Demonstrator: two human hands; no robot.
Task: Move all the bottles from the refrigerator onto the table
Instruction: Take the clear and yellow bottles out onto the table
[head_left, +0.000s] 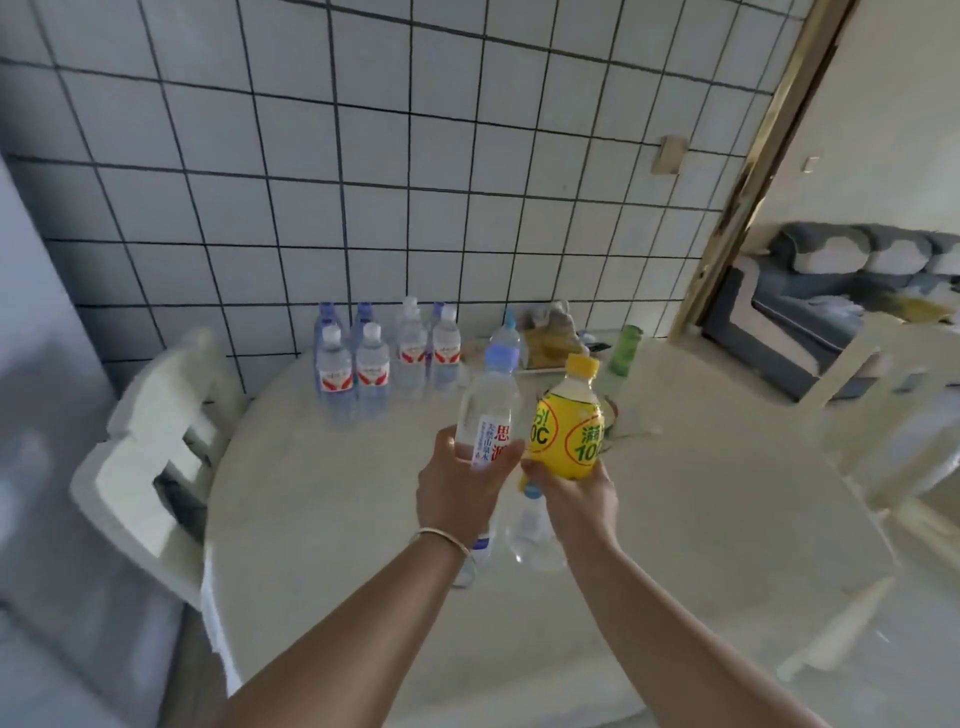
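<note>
Left hand (457, 486) grasps a clear plastic water bottle (488, 410) with a pale blue cap and a white label bearing red characters; right hand (571, 493) grasps a round-bodied yellow drink bottle (569, 423) with a yellow cap. Both are held upright, side by side, above the pale round table (701, 519). At the table's far edge, beside the tiled wall (415, 182), stands a cluster of clear water bottles with red-and-white labels (384, 358). Two further clear bottles (530, 530) on the table show between the wrists.
</note>
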